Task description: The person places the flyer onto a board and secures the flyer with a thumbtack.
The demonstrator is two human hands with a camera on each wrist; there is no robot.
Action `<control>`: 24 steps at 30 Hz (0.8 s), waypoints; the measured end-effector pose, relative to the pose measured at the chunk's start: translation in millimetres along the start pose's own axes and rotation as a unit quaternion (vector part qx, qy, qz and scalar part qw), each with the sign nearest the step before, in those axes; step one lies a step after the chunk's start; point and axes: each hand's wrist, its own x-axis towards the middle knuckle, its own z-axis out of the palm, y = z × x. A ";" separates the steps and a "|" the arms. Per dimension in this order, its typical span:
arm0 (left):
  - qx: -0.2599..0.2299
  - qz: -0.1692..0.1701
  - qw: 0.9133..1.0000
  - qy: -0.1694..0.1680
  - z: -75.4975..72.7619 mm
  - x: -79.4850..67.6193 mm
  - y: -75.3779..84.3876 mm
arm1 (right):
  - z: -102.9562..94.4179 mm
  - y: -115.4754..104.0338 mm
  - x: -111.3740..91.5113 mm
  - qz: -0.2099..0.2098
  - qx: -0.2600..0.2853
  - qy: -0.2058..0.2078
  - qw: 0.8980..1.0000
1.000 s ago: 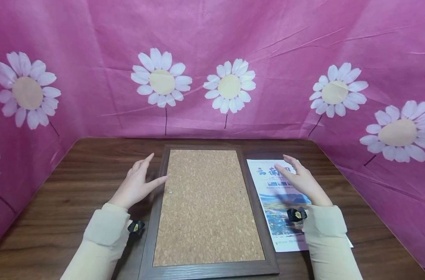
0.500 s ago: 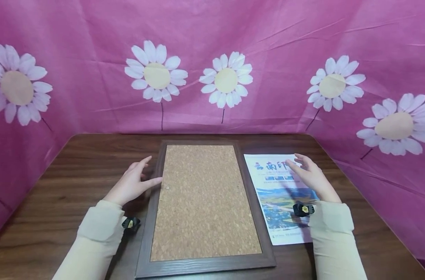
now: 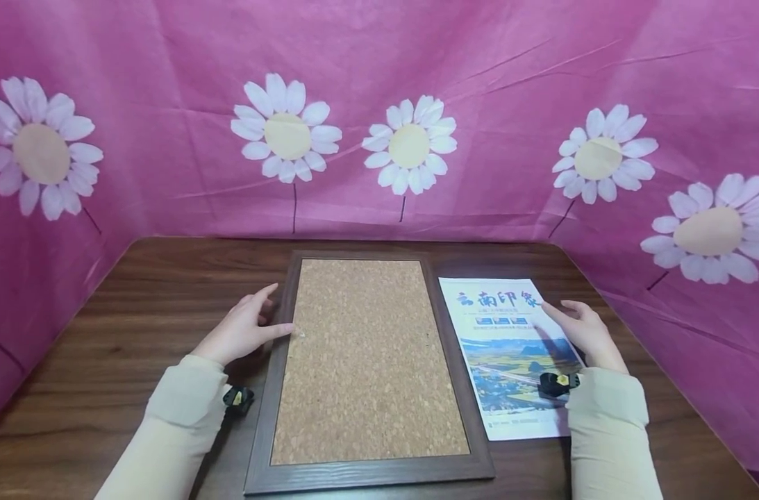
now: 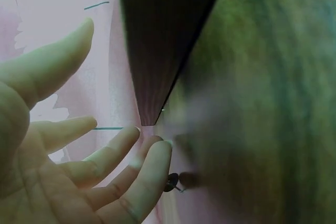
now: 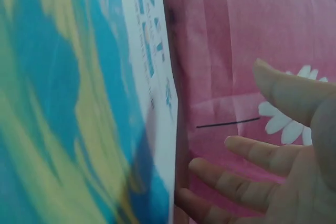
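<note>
A cork board (image 3: 369,368) in a dark wood frame (image 3: 368,475) lies upright-facing on the table. My left hand (image 3: 238,330) hovers at its left edge, thumb near the frame, fingers relaxed and holding nothing. The left wrist view shows a small dark round-headed thing (image 4: 171,183) with a thin metallic tip close to those fingers, possibly a pushpin. To the board's right lies a printed poster (image 3: 510,368) with a landscape and blue-purple lettering. Beside the poster's right edge is my right hand (image 3: 582,333), fingers loosely bent and apart, with nothing held. Whether it touches the paper I cannot tell.
The brown wooden table (image 3: 135,312) carries board and poster. Pink cloth (image 3: 367,42) printed with large white daisies (image 3: 287,137) hangs behind and along both sides. A small black device (image 3: 559,383) sits on each wrist.
My right hand has moved from above the poster to its right side, uncovering the lettering. The left hand stays near the board's left edge. The head view has shifted slightly.
</note>
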 end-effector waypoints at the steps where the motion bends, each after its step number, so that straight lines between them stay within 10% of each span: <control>1: 0.000 0.000 1.000 -0.003 0.3 0.1 0.5 | -0.5 2.2 0.4 0.007 0.004 0.001 1.000; 24: 0.015 0.006 1.000 -0.020 1.7 1.1 -0.8 | 0.4 12.8 4.6 0.021 0.015 0.010 1.000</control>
